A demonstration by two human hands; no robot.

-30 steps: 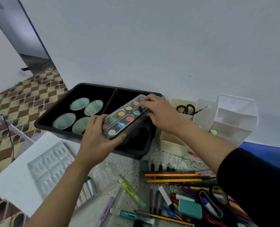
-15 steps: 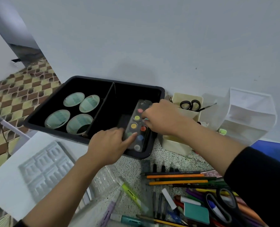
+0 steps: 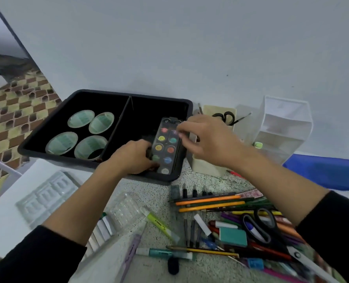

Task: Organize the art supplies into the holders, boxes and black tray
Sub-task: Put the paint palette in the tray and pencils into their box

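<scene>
Rolls of tape [image 3: 80, 119], four, fill the black tray's [image 3: 100, 92] left compartment; our left hand [image 3: 131, 159] grips one paint palette [image 3: 166, 147], right hand [image 3: 210, 139] loose-fingered over it.

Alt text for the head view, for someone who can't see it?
A paint set lies in the right compartment of the black tray, the left hand holding its near-left edge, the right hand touching its far end. Four tape rolls sit in the left compartment; pens and pencils litter the table.

Speckled counter [image 3: 149, 190] with black tray [image 3: 153, 103], pencils [image 3: 208, 200], scissors [image 3: 275, 235]
</scene>
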